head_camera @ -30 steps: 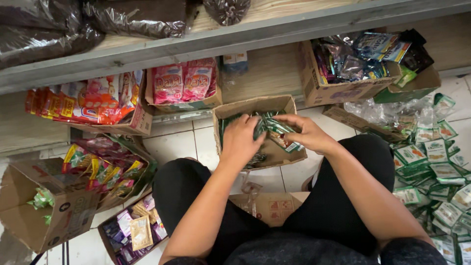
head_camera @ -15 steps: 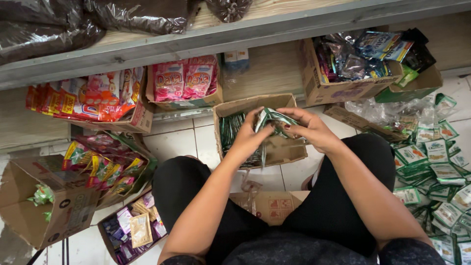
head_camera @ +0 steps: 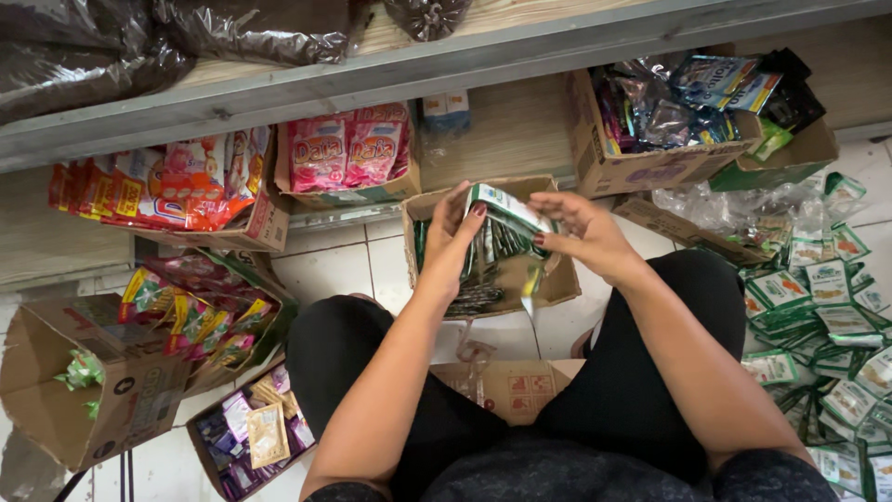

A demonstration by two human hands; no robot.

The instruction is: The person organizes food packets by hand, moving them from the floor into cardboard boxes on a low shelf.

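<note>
Both hands are up over the open cardboard box on the tiled floor, working a bundle of green and white sachets. The left hand is clamped on the near left edge of the bundle, thumb on top and fingers curled round the side. The right hand sits on the other end, fingers spread a bit and pressing the sachets from the right, so the bundle is squeezed between the two hands just above the box.

Right under the grip, inside the box, more sachets stand on edge in rows. Past the hands, further back, there's a box of pink packets under the wooden shelf. Off to the right of the right hand lies a loose pile of green and white sachets on the floor. Left of the left hand, well apart, sits a box of red and yellow packets.
</note>
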